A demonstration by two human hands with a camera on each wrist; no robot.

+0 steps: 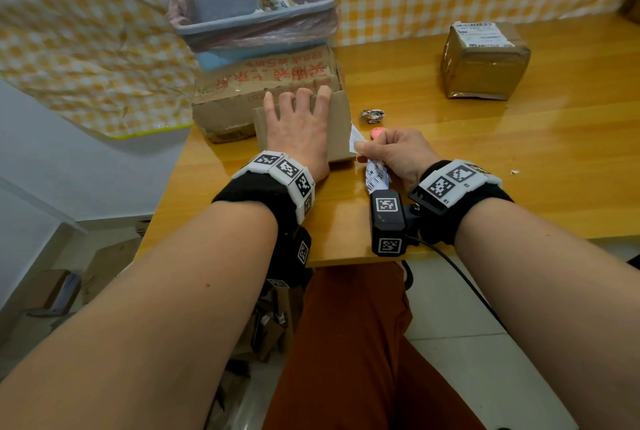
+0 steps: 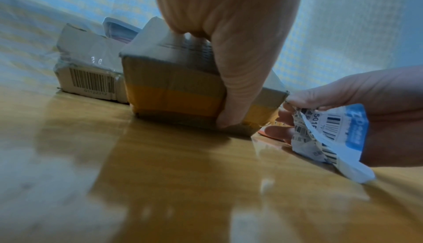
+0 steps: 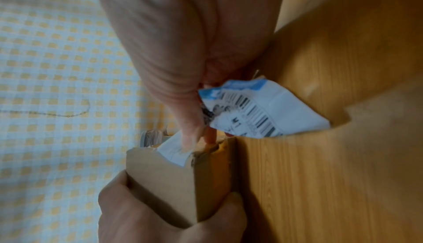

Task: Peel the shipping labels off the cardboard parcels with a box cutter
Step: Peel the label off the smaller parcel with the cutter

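A small cardboard parcel (image 1: 337, 124) (image 2: 174, 91) (image 3: 164, 183) lies on the wooden table (image 1: 485, 159). My left hand (image 1: 298, 107) (image 2: 228, 29) grips it from above, fingers over the far edge and thumb down the near side. At the parcel's right corner my right hand (image 1: 362, 147) (image 3: 196, 138) pinches a white shipping label (image 1: 375, 180) (image 2: 332, 134) (image 3: 263, 109). Most of the label hangs torn and crumpled under that hand; one end still sticks to the corner. A pink object (image 1: 375, 133) shows just past the knuckles; I cannot tell if it is held.
Behind the small parcel lies a flat cardboard box (image 1: 263, 83) with red print, and a blue bin (image 1: 252, 17) with a pink liner stands beyond it. A taped parcel (image 1: 485, 62) bearing a label (image 1: 483, 34) sits far right. A crumpled scrap (image 1: 372, 115) lies near the right hand.
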